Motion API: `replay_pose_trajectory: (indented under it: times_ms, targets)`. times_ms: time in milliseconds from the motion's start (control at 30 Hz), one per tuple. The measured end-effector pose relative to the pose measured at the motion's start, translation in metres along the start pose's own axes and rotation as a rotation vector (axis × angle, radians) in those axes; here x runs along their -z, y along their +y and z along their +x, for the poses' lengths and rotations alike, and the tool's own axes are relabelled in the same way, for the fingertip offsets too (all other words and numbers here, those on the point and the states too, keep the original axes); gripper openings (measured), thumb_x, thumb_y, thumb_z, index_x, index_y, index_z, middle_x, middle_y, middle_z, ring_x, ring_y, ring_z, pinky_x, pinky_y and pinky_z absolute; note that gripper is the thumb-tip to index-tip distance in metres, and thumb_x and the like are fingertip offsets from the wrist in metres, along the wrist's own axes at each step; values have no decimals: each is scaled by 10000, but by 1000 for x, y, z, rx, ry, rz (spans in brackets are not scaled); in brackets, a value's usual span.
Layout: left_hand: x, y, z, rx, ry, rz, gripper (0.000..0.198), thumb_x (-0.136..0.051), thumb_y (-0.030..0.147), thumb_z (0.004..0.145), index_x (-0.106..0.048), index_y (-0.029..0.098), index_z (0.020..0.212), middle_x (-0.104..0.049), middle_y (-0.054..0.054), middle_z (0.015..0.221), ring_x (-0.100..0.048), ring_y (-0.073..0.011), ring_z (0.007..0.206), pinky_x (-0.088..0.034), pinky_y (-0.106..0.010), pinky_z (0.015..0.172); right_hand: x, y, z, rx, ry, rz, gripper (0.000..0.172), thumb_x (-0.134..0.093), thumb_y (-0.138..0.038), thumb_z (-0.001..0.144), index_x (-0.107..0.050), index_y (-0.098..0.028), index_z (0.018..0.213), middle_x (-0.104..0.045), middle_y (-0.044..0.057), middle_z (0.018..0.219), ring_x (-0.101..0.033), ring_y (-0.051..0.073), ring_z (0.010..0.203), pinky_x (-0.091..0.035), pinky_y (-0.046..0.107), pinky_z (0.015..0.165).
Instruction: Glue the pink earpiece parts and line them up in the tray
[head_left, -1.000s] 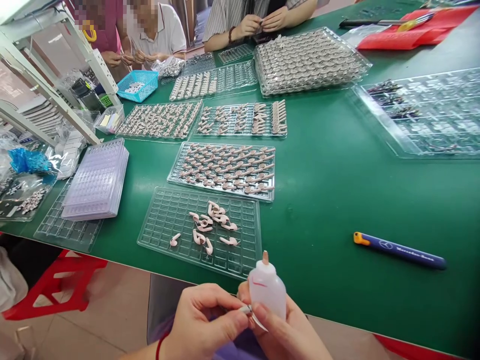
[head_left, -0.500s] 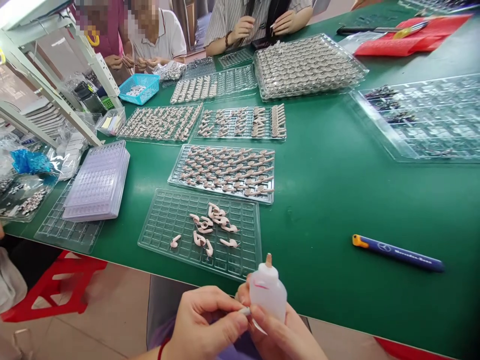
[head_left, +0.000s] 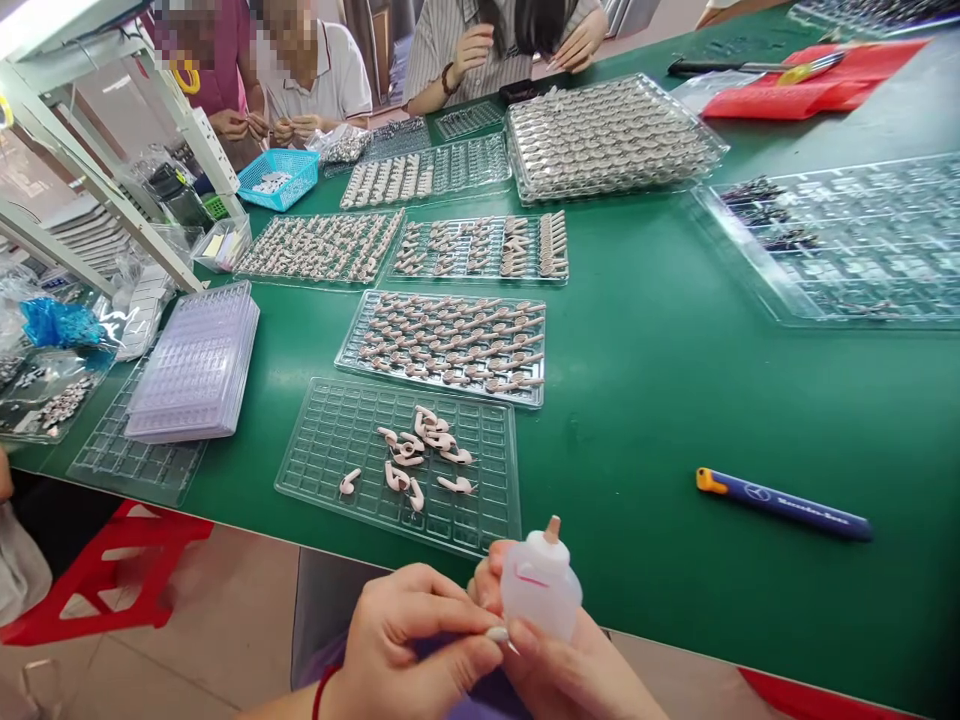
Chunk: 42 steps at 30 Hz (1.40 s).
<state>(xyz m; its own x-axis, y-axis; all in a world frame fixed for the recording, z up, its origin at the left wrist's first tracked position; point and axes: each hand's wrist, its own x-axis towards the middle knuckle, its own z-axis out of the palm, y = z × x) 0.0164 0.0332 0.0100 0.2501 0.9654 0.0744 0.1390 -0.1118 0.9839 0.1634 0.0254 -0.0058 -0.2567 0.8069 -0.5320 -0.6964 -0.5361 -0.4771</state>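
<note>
My left hand (head_left: pixel 420 640) pinches a small whitish earphone piece (head_left: pixel 497 634) between thumb and fingertips, in front of the table edge. My right hand (head_left: pixel 555 660) is wrapped round a white squeeze bottle (head_left: pixel 541 595) with a tan tip pointing up and a pink mark on its side. The right thumb touches or nearly touches the small piece; most of that piece is hidden by my fingers. Just beyond my hands, several loose white earphone shells (head_left: pixel 409 450) lie on a clear compartment tray (head_left: pixel 322 430). Behind it sits another tray (head_left: pixel 536 390) filled with rows of earphone shells.
A blue pen-shaped cutter (head_left: pixel 787 505) lies to the right. Farther back are stacked filled trays (head_left: pixel 615 140), a blue basket (head_left: pixel 279 180) and a red bag (head_left: pixel 817 85). Empty trays (head_left: pixel 191 365) are stacked at left. People work across the table.
The bottle and my right hand have shifted slightly right, the bottle tilting a little that way. My left hand keeps its pinch on the small piece.
</note>
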Motion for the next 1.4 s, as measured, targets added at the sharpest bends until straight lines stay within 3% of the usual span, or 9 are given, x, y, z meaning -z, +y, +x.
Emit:
replay_pose_trajectory:
  times_ms: [67, 167, 333, 633, 1000, 1233, 1400]
  targets:
    - [3, 0, 1, -185, 10, 132, 164, -674, 272, 895, -781, 202, 999, -722, -84, 801, -660, -149, 697, -535, -230, 654, 2, 1, 1, 40, 15, 2, 457, -915, -400, 550, -636, -230, 869, -587, -7, 761, -507, 137, 695, -443, 245, 653]
    - [6, 0, 3, -410, 3, 334, 243, -621, 131, 903, -710, 198, 1119, -715, -82, 858, -645, -160, 746, -547, -266, 694, 2, 1, 3, 78, 19, 17, 484, -926, -379, 540, -631, -242, 899, -603, -17, 758, -510, 122, 671, -440, 234, 635]
    - [10, 2, 5, -570, -20, 508, 323, -537, 57, 893, -646, 160, 1179, -707, -92, 890, -617, -180, 783, -563, -293, 704, 0, -1, 2, 69, 7, 34, 480, -926, -379, 538, -634, -234, 890, -594, -17, 745, -509, 124, 644, -447, 246, 616]
    - [10, 10, 19, -570, -23, 527, 148, -611, 118, 907, -674, 162, 1033, -707, -54, 797, -605, -137, 661, -533, -248, 621, 2, -8, 6, 145, 56, -65, 439, -914, -358, 577, -634, -225, 888, -601, -13, 754, -502, 122, 638, -443, 234, 584]
    - [11, 13, 23, -634, -93, 600, 253, -509, 54, 898, -631, 119, 1109, -692, -80, 810, -594, -163, 693, -526, -284, 644, -5, -15, 0, 0, 3, 78, 418, -926, -349, 552, -676, -215, 858, -602, -13, 724, -521, 112, 646, -450, 231, 638]
    - [2, 8, 15, -625, 20, 573, 272, -447, 81, 932, -648, 154, 1100, -660, -62, 761, -531, -150, 657, -501, -258, 585, 6, 0, -1, -26, -30, 159, 413, -898, -361, 601, -688, -234, 933, -584, -11, 756, -509, 115, 674, -473, 233, 673]
    - [-4, 4, 13, -631, 66, 552, 266, -463, 79, 931, -651, 139, 1111, -658, -70, 751, -523, -155, 651, -481, -263, 573, 12, 8, 2, -10, -130, 161, 377, -864, -355, 661, -678, -269, 977, -600, -9, 800, -536, 116, 701, -492, 238, 702]
